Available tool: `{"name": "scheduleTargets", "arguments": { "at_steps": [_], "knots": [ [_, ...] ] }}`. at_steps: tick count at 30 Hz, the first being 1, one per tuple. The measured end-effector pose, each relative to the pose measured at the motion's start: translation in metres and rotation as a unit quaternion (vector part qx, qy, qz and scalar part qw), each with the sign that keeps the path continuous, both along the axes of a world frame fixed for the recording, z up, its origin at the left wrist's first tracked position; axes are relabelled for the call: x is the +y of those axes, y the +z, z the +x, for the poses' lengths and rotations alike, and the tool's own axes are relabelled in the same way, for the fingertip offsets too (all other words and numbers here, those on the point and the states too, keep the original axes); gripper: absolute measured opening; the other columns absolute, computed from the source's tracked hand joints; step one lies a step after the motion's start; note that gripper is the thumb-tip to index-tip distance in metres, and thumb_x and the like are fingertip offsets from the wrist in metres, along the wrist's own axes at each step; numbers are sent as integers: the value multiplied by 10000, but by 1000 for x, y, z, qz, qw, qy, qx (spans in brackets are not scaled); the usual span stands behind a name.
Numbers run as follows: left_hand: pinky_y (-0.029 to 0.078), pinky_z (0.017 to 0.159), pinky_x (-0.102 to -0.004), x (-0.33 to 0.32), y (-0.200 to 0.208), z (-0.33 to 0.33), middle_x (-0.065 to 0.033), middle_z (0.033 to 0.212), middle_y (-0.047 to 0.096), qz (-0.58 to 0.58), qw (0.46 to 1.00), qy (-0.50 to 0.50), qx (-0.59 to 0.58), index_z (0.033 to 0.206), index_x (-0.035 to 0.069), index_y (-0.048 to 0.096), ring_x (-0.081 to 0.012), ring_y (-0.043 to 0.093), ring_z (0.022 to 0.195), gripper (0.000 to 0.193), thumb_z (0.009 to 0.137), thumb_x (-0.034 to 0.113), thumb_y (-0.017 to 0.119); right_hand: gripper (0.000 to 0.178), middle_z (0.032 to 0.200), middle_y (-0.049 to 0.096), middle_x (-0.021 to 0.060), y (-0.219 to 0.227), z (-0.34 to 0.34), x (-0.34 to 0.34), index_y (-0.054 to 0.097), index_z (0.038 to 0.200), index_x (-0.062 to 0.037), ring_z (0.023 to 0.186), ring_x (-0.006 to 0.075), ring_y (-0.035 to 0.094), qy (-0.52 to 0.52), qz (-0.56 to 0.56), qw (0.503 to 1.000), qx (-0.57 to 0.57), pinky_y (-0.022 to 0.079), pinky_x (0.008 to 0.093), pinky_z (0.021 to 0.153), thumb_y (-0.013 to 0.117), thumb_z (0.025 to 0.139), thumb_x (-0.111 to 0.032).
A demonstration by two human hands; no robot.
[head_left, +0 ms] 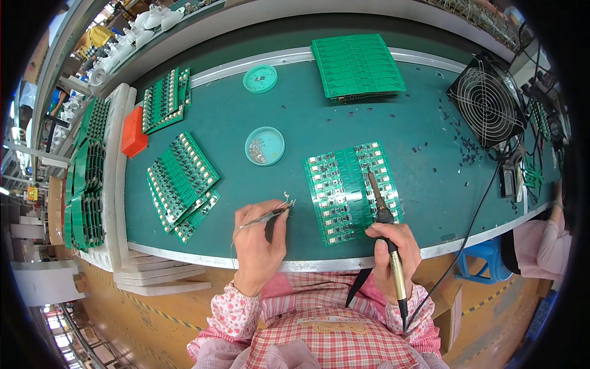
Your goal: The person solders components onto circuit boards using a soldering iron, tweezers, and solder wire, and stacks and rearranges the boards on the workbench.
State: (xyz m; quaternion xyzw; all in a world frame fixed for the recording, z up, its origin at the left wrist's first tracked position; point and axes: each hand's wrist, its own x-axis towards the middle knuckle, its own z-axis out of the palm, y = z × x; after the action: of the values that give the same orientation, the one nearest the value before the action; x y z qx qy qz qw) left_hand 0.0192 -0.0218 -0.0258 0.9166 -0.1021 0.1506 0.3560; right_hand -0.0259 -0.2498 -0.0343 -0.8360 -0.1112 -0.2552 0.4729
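My left hand (258,240) grips tweezers (270,215) whose tips hold a small metal part just left of a green circuit board panel (344,190) lying on the dark green bench. My right hand (396,246) holds a soldering iron (381,206) like a pen, its tip resting on the upper right part of that panel. The iron's cable runs down past my wrist.
A round teal dish (265,146) with small metal parts sits behind my left hand, a second dish (260,78) farther back. Stacks of green boards lie at left (181,178), back left (166,98) and back centre (356,64). An orange box (134,132), a black fan (485,98), another person's sleeve (547,240).
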Motion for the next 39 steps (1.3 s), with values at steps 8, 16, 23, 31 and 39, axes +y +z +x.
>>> {"name": "scheduleTargets", "arguments": {
  "at_steps": [8, 16, 23, 31, 39],
  "knots": [
    [450, 873, -366, 1, -2, 0, -69, 1001, 715, 6, 1000, -10, -26, 991, 33, 680, -253, 667, 890, 174, 832, -32, 708, 210, 897, 709, 129, 0, 0, 0, 629, 1105, -2, 764, 266, 663, 2, 7, 1000, -3, 523, 352, 692, 652, 896, -4],
    [487, 846, -366, -2, 1, 0, -102, 1001, 718, 6, 1000, -13, -6, 986, 14, 705, -282, 652, 916, 125, 869, -17, 674, 234, 905, 712, 127, 1, -1, -1, 625, 1108, 2, 767, 266, 662, -2, 3, 1000, -2, 524, 352, 694, 657, 877, 19],
    [534, 786, -344, -25, 2, -5, -119, 1008, 704, -62, 995, -72, 8, 1018, 2, 669, -274, 680, 884, 166, 861, -50, 680, 254, 895, 709, 120, 2, -1, -1, 637, 1100, 0, 760, 262, 654, 0, 2, 1000, -2, 524, 351, 693, 663, 852, 45],
    [534, 769, -341, -28, 0, -7, -117, 1010, 705, -50, 994, -89, 28, 1022, 10, 666, -270, 676, 874, 169, 861, -39, 682, 269, 876, 704, 113, 1, 0, -2, 645, 1107, -2, 750, 260, 644, 1, 4, 1000, -8, 517, 348, 679, 672, 843, 41],
    [523, 781, -346, -31, -2, -6, -114, 1005, 710, -35, 995, -97, 14, 1017, 19, 665, -274, 665, 890, 177, 851, -39, 683, 282, 857, 698, 111, 1, 0, -2, 650, 1116, -11, 734, 262, 634, 0, 14, 1000, -10, 513, 349, 668, 680, 840, 35]
  ]
}}
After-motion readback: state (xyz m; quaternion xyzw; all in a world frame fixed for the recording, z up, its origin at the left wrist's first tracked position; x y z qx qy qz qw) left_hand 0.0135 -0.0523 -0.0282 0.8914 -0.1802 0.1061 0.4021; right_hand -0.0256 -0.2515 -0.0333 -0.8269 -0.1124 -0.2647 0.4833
